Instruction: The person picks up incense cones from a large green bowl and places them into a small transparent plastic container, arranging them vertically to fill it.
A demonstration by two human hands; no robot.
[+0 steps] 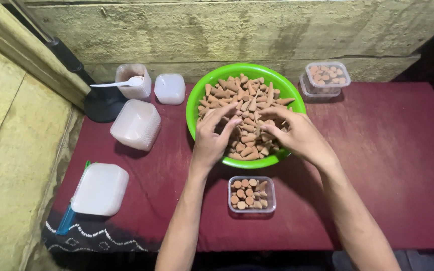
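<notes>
Left hand (211,138) and right hand (297,134) in green bowl (197,100), fingers loosely curled among incense cones (242,95); grip unclear. Risk: cones spilling past near small box (251,194).

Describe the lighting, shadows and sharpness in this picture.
Head view: even, dim light on the maroon table; soft shadows beneath the forearms and beside the green bowl; mild wide-angle bending at the wall edges; the left hand, right hand and cones are sharp, without glare.
</notes>
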